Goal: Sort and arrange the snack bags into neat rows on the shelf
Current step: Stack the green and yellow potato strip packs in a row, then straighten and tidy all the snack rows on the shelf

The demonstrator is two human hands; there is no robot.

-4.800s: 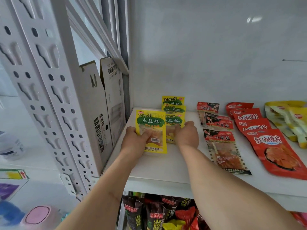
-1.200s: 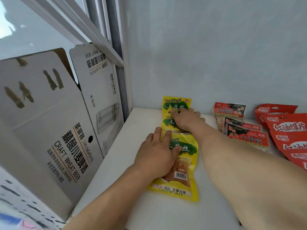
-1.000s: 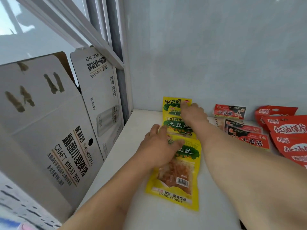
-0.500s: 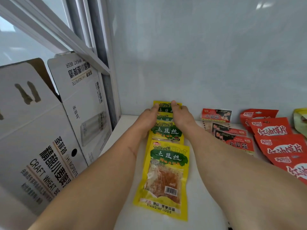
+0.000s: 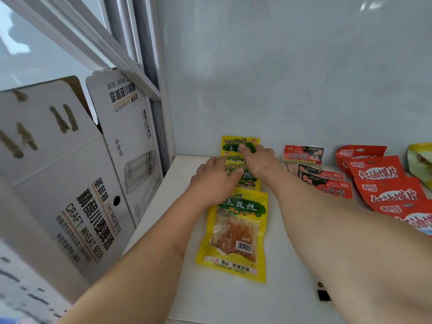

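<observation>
Yellow snack bags (image 5: 236, 232) lie overlapped; left hand (image 5: 214, 183) and right hand (image 5: 259, 160) press flat, fingers straight

2 bare forearms, no sleeves in view. Left hand (image 5: 214, 183) & right hand (image 5: 259, 160) bare too: no gloves, rings, or watch seen. Small crease mark on left forearm (image 5: 178, 249).
</observation>
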